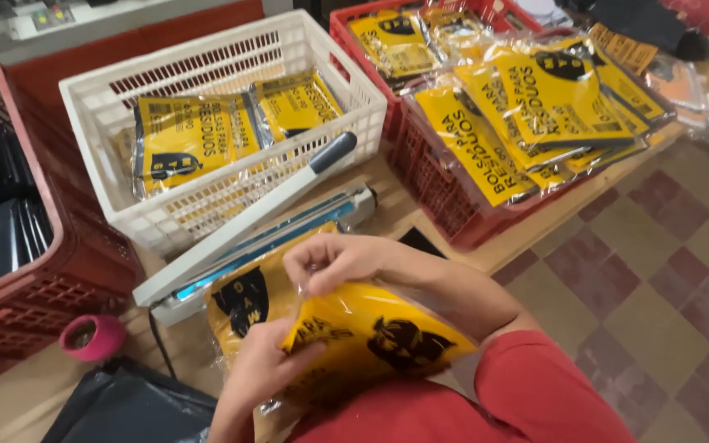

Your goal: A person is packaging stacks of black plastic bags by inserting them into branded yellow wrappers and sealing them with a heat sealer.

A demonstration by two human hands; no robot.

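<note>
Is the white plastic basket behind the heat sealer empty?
No, the white plastic basket holds two yellow plastic-wrapped packets, lying flat behind the open white heat sealer.

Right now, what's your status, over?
Left hand and right hand both gripping yellow packet. Heat sealer open just beyond. Nothing between.

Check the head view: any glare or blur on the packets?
Head view: glare streaks on the clear wrap of the stacked packets in the red crate; the held yellow packet and both hands, left hand, right hand, look slightly soft; lighting warm, shadows faint.
</note>
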